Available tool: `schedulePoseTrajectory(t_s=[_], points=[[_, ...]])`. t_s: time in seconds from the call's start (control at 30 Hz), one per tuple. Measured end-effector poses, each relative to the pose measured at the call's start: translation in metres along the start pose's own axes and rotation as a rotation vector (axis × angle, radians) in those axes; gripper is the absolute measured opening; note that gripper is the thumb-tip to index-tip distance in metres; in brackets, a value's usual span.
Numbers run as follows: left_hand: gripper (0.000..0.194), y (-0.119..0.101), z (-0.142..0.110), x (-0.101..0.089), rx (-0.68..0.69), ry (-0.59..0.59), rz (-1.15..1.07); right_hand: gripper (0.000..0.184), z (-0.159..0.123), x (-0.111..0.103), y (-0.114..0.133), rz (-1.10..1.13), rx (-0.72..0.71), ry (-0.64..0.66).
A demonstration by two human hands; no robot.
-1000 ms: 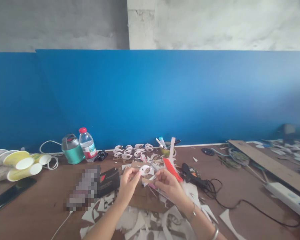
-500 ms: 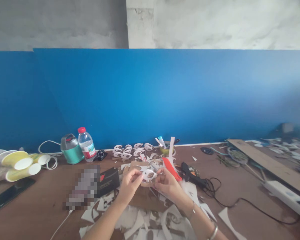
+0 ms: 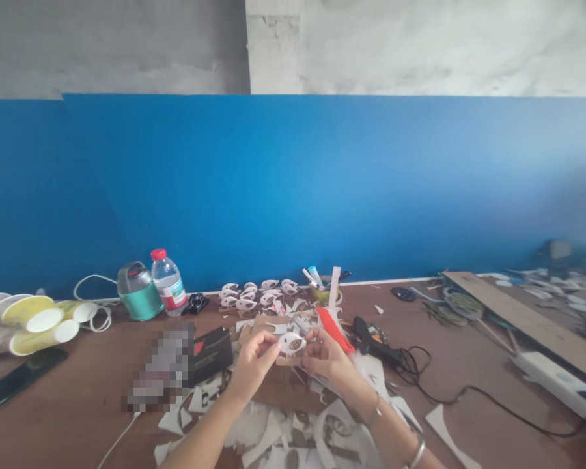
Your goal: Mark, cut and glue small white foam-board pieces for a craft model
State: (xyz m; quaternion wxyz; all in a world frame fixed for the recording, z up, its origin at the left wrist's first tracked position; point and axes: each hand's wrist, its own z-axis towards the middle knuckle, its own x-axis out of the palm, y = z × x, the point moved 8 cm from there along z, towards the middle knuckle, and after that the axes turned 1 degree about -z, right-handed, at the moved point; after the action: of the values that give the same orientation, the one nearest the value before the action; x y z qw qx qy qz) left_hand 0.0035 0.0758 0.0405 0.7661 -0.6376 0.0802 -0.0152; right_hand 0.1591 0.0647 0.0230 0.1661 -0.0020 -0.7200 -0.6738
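Between my hands is a small white paper bird cutout (image 3: 292, 344), with a dark eye dot and a striped brown wing patch. My left hand (image 3: 254, 365) pinches its left end between thumb and fingers. At its right tip are the curled fingers of my right hand (image 3: 328, 357), closed on that edge. Beneath it lies brown cardboard (image 3: 286, 392) among white paper scraps (image 3: 268, 436). Several similar paper birds (image 3: 247, 304) stand in rows behind. An orange-red piece (image 3: 333, 329) with a white strip lies just beyond my right hand.
A black glue gun (image 3: 378, 345) with a trailing cord lies to the right. Water bottle (image 3: 168, 283), teal container (image 3: 140, 296) and yellow paper cups (image 3: 34, 316) are at left. A pen holder (image 3: 322, 294) stands behind. A long board (image 3: 522, 319) and white power strip (image 3: 557, 384) lie right.
Both hands stay almost in place. The paper bird has shifted and tilted very slightly between my fingers.
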Motion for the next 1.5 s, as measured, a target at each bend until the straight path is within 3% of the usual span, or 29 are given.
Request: schedulePoseTrajectory(t_s=[0.83,1.07,1.27,1.5], points=[[0.023,0.001,0.0,0.003,-0.002,0.037,-0.03,0.042,0.002,0.001,-0.001,0.006,0.0,0.005],[0.022,-0.001,0.0,0.0,0.005,0.013,0.012,0.037,-0.006,0.005,0.012,-0.081,0.014,-0.003],[0.022,-0.002,0.0,0.002,0.007,0.046,-0.016,0.03,-0.014,-0.001,0.035,-0.252,-0.084,-0.094],[0.018,-0.008,-0.003,0.004,0.043,0.041,0.093,0.028,-0.005,-0.007,0.022,-0.329,-0.164,-0.115]])
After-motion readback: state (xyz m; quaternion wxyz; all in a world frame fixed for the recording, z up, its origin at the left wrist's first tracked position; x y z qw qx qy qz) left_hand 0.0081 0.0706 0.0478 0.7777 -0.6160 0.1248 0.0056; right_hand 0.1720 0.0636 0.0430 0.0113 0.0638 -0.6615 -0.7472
